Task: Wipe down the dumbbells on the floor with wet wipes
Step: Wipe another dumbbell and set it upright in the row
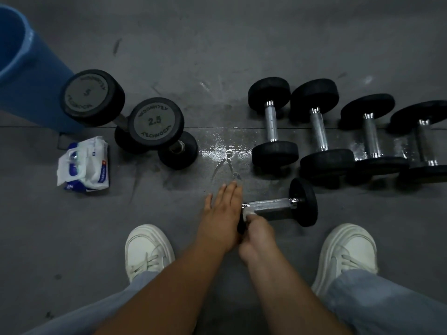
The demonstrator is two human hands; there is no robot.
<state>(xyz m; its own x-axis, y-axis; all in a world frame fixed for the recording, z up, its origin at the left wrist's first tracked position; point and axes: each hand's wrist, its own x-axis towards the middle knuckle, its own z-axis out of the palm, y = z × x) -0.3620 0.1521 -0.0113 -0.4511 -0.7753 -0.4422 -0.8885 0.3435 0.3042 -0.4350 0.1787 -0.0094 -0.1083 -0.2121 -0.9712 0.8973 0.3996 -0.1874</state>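
Observation:
A small black dumbbell (285, 205) with a chrome handle lies crosswise on the dark floor between my feet. My left hand (223, 211) rests flat over its left head, fingers extended, hiding that head. My right hand (256, 234) is closed on a white wet wipe (248, 215) pressed against the handle's left end. Several more dumbbells (321, 131) lie in a row at the right. Two others, marked 5 (93, 97) and 2.5 (156, 123), lean at the left. A wet wipe pack (83, 163) lies on the floor at the left.
A blue bin (26, 73) stands at the far left behind the marked dumbbells. A wet patch (223, 151) shines on the floor between the two dumbbell groups. My white shoes (147, 250) sit either side of the held dumbbell.

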